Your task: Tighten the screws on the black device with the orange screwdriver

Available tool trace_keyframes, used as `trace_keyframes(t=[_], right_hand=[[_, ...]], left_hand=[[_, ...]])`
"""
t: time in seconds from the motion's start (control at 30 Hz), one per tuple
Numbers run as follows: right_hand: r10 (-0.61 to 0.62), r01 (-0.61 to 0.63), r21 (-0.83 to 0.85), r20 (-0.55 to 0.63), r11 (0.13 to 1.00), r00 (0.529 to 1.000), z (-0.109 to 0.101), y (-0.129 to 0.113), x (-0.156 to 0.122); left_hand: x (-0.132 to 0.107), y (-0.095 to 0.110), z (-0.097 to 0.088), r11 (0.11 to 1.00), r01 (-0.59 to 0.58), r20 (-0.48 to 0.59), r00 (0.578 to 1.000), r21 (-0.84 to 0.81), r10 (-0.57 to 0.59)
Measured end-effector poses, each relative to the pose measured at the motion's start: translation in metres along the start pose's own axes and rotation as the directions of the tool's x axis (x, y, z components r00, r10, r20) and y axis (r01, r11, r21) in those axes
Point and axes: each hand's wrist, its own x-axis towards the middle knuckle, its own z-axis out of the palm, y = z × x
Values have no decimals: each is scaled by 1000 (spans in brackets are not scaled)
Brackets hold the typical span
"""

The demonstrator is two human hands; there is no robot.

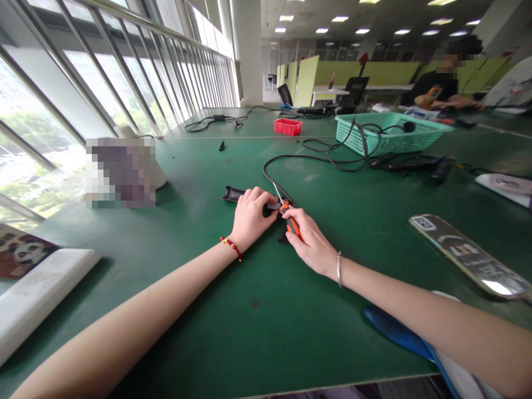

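My left hand (252, 217) is closed over a black device (233, 194) with a tubular body, which lies on the green table (233, 310). Its flared end sticks out to the left of my fingers. A black cable (266, 166) runs to the device's right end. In my right hand (310, 238) is an orange and grey screwdriver (293, 226), its thin shaft slanting up and to the left, away from me. The handle lies beside the device's right end; whether they touch I cannot tell. A small black part (283, 239) shows just below the handle, partly hidden.
A red tray (287, 127) and a turquoise basket (386, 145) with cable over its rim stand farther back. To the right lie a phone (469, 255) and black tools (419, 165). A blue object (397, 332) sits under my right forearm. A person (440, 83) sits at far right.
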Motion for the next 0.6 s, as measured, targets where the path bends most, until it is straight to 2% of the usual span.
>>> trace_keyframes(t=[0.1, 0.2, 0.27, 0.4, 0.5, 0.6], right_hand=[[14, -14, 39, -10, 999, 1000, -1, 2, 1], [53, -45, 151, -47, 987, 997, -5, 7, 3], [64, -41, 244, -90, 969, 994, -8, 12, 5], [70, 0, 248, -272, 969, 960, -15, 17, 11], [97, -16, 279, -281, 960, 955, -17, 17, 12], [146, -59, 312, -266, 948, 953, -18, 16, 12]], left_hand=[[-1, 3, -1, 1000, 20, -31, 999, -21, -21], [0, 2, -1, 983, 74, -114, 989, -167, -94], [1, -2, 0, 939, 152, -173, 962, -308, -213], [7, -11, 0, 811, 282, -244, 858, -512, -452], [9, -17, 0, 735, 324, -213, 818, -596, -534], [10, -20, 2, 695, 316, -197, 811, -646, -551]])
